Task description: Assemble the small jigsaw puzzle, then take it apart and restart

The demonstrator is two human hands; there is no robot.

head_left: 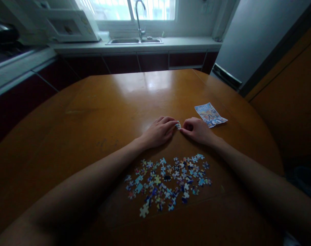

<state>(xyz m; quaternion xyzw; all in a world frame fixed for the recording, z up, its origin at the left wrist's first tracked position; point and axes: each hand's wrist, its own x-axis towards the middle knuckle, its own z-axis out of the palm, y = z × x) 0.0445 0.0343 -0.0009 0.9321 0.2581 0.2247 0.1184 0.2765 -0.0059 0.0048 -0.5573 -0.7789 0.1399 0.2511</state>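
Between my two hands, small jigsaw puzzle pieces (pixel 178 125) lie on the wooden table; whether they are one piece or two joined I cannot tell. My left hand (pixel 159 131) rests on the table, its fingertips closed on the left edge of these pieces. From the other side my right hand (pixel 198 130) pinches their right edge between thumb and curled fingers. Nearer to me spreads a loose pile of puzzle pieces (pixel 168 182), some picture side up. A paper sheet with the coloured picture (pixel 210 115) lies just beyond my right hand.
The brown table (pixel 94 102) has angled far corners. Behind it run a counter with a sink (pixel 124 41) and tap (pixel 140 20), a white microwave (pixel 68 27) at left and a stove (pixel 7 51). A grey refrigerator (pixel 255 37) stands at right.
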